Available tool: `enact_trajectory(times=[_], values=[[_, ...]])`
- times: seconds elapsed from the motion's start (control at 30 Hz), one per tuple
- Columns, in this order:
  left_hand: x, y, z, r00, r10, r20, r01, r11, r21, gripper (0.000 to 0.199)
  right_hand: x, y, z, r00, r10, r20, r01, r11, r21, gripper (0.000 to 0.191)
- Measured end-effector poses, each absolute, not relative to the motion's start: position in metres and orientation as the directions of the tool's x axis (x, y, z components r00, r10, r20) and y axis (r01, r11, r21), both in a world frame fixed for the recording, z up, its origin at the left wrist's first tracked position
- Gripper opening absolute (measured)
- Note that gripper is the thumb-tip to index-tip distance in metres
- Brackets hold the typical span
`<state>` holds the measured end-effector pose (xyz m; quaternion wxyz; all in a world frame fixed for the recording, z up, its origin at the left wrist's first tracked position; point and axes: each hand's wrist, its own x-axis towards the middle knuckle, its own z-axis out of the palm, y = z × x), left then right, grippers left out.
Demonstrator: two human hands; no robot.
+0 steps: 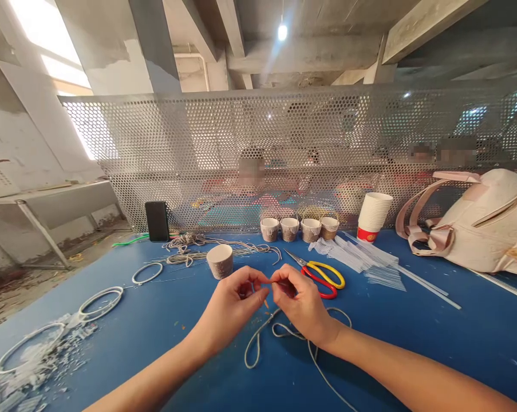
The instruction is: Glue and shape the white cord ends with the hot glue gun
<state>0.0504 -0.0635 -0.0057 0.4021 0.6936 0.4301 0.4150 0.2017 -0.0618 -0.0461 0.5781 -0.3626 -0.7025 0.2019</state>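
Note:
My left hand [240, 300] and my right hand [300, 300] meet above the middle of the blue table [155, 355], thumbs and fingertips pinched together. What lies between the fingertips is too small to make out. A grey cord [258, 346] lies in loose loops under my right hand and trails toward the front edge; whether its end reaches my fingers is hidden. Just beyond my left hand stands a paper cup [220, 263] with a rough grey lower wall. Scissors [327, 277] with one red and one yellow handle lie beyond my right hand.
Behind are a tangled cord bundle [189, 246], a black phone [157, 221], several small handled cups [289, 230], stacked paper cups [373, 217] and clear plastic strips [365, 257]. White rings [101, 303] and scraps [60, 366] lie left; a pink backpack [485, 223] sits right. A perforated metal screen [224, 131] borders the table.

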Motion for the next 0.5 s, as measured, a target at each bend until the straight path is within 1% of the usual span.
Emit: enact_trajectory(times=[0.07, 0.13, 0.2, 0.3, 0.4, 0.5], values=[[0.0498, -0.0639, -0.0078, 0.266, 0.895, 0.358, 0.348, -0.436, 0.83, 0.009, 0.2012, -0.0643, -0.0429, -0.064, 0.785, 0.617, 0.244, 0.611, -0.753, 0.009], [0.0496, -0.0641, -0.0085, 0.243, 0.888, 0.391, 0.36, -0.457, 0.813, 0.011, 0.2012, -0.0664, -0.0404, -0.074, 0.815, 0.574, 0.191, 0.577, -0.794, 0.01], [0.0504, -0.0647, -0.0072, 0.209, 0.92, 0.331, 0.311, -0.383, 0.87, 0.012, 0.2017, -0.0675, -0.039, -0.079, 0.841, 0.535, 0.135, 0.541, -0.83, 0.014], [0.0528, -0.0658, -0.0032, 0.173, 0.972, 0.159, 0.207, -0.194, 0.959, 0.015, 0.2027, -0.0672, -0.039, -0.076, 0.873, 0.482, 0.075, 0.487, -0.87, 0.019], [0.0545, -0.0657, -0.0009, 0.177, 0.984, 0.031, 0.113, -0.052, 0.992, 0.019, 0.2028, -0.0661, -0.0406, -0.076, 0.898, 0.434, 0.028, 0.437, -0.899, 0.021], [0.0544, -0.0642, -0.0018, 0.204, 0.979, -0.021, 0.039, 0.014, 0.999, 0.025, 0.2017, -0.0648, -0.0428, -0.072, 0.907, 0.414, -0.018, 0.414, -0.91, 0.023]])
